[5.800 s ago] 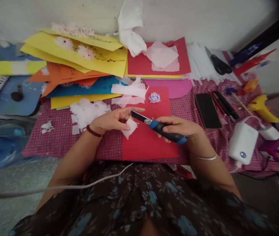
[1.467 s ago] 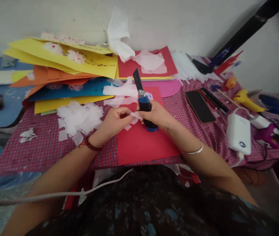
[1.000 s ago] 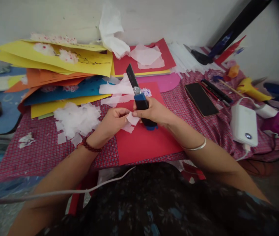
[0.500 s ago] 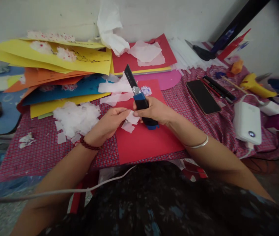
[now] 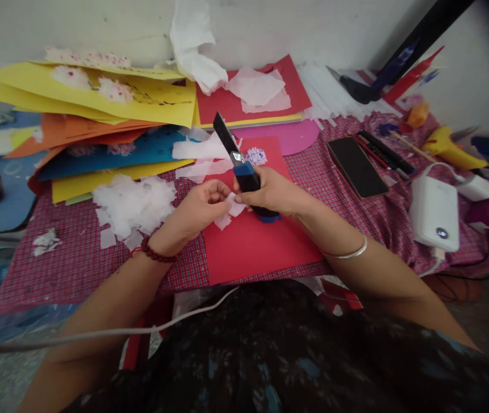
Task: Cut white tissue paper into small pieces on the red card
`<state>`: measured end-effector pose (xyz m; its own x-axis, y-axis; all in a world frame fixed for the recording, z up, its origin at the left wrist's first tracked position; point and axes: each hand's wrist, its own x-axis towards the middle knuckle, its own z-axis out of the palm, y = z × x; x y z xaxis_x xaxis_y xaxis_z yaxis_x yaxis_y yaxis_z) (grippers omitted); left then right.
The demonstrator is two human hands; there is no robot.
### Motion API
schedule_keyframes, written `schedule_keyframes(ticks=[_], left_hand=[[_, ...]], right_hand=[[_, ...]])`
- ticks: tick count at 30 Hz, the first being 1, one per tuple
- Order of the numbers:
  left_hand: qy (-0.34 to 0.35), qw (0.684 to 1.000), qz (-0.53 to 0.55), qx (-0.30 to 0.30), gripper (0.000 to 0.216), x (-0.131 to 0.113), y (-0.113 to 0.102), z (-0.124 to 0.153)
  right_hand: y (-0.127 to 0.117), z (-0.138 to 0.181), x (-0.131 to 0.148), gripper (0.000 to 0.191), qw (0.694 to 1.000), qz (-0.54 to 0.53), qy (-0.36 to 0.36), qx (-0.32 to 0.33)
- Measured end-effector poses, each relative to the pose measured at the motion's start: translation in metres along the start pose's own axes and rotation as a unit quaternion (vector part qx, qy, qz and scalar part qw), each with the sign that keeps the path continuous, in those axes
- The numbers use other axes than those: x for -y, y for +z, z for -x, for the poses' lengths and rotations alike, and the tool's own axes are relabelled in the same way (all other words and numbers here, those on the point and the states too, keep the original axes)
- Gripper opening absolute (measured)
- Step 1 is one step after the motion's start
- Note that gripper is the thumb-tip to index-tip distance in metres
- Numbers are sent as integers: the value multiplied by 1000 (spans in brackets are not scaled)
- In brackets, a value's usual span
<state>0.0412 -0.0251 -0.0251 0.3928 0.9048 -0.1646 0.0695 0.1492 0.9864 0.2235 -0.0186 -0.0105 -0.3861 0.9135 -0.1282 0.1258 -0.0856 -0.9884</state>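
Tissue scrap is hanging pinched between your left hand and your right hand, which is also clasping the utility knife (blade pointing up and away) over the red card.

Count on your bench: utility knife, 1; phone, 1; white power bank, 1; scissors, 1 pair; pink sheet, 1; red sheets, 2, the near sheet and the far sheet; tissue scrap between your fingers, 1.

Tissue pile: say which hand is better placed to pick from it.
Left, probably: the left hand, pinching a tissue scrap, is nearer the tissue pile; the right hand grips the knife.
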Motion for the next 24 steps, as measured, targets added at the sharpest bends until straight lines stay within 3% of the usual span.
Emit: schedule_keyframes(ticks=[8, 14, 16, 19, 21, 24], left_hand=[[42, 999, -22, -13, 28, 4, -1, -1], [28, 1000, -10, 2, 30, 4, 0, -1], [5, 999, 38, -18, 25, 2, 1, -1], [-80, 991, 103, -13, 14, -1, -1, -2], [-128, 986, 105, 24, 32, -1, -4, -2], [-131, 988, 78, 36, 44, 0, -5, -3]], right_hand=[[-2, 0, -3, 24, 999, -44, 8, 0], [2, -2, -4, 22, 998, -45, 34, -15], [2, -1, -2, 22, 998, -51, 30, -15], [1, 0, 0, 21, 998, -61, 26, -6], [0, 1, 1, 21, 998, -59, 26, -7], [-2, 1, 1, 21, 998, -48, 24, -21]])
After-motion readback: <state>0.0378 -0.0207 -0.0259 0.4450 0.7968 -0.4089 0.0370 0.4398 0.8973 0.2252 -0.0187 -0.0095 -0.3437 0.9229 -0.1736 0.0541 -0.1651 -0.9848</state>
